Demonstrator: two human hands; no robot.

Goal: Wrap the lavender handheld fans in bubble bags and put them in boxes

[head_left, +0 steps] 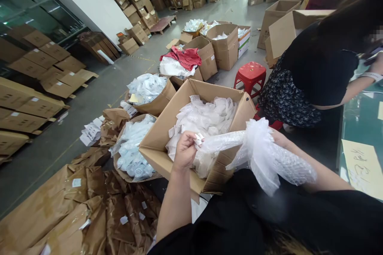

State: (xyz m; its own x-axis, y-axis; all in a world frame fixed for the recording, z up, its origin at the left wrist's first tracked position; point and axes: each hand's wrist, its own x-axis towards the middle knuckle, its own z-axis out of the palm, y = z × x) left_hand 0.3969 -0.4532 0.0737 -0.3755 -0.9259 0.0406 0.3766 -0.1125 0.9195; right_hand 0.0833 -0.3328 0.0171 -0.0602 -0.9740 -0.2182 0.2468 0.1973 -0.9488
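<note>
Find bundle of translucent white bubble wrap (260, 151) just right of the left hand (184, 151), with a narrow strip reaching to its fingertips. See small white piece (198, 139) pinched there, between thumb and curled fingers. Note the bundle's bulk squarely in front of the right hand (275, 133), mostly hidden behind the film; cannot tell this hand's grip.

Look down into large, open brown cardboard box (160, 135) beneath the left hand; find heaped translucent white bubble-wrap pouches (206, 115) inside. To the left, note two open brown containers (163, 101), both loaded with pale blue items (134, 163) in clear plastic; spot yellow paper slip (133, 98) atop the farther load. Beyond, see crumpled red cloth (185, 59) over white material (172, 68) in another brown box (196, 75).

Record left forearm rising steeply from below, with the hand raised over the box opening. Record right forearm slanting up and leftward behind the bundle, near teal table (362, 119).
</note>
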